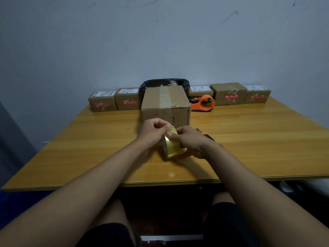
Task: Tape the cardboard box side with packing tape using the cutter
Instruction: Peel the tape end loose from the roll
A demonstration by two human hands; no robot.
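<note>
The roll of packing tape (172, 146) was right there in my view, yellowish and glossy, standing on edge just above the near middle of the wooden table (249, 139). My right hand (189, 141) was wrapped round its right side, thumb pressed on top of the roll. My left hand (154, 130) had its fingers curled in, pinching at the roll's top edge, thumb and fingertips together on the tape surface; whether a loose end was lifted, I couldn't tell.

Just beyond the hands sat the cardboard box (165, 104), closed, with a strip of clear tape running down the middle of its top. Behind my right wrist something dark with an orange spot (203, 133) poked out, mostly hidden, so I couldn't say what it was.

Farther right, beside the box, the orange tape cutter (203, 103) rested on the table. Along the far edge ran a row of small parcels (102, 102), two on the left of the box and three on the right. Behind the box sat a bin lined with a black bag (163, 82), against the pale wall (160, 41).
</note>
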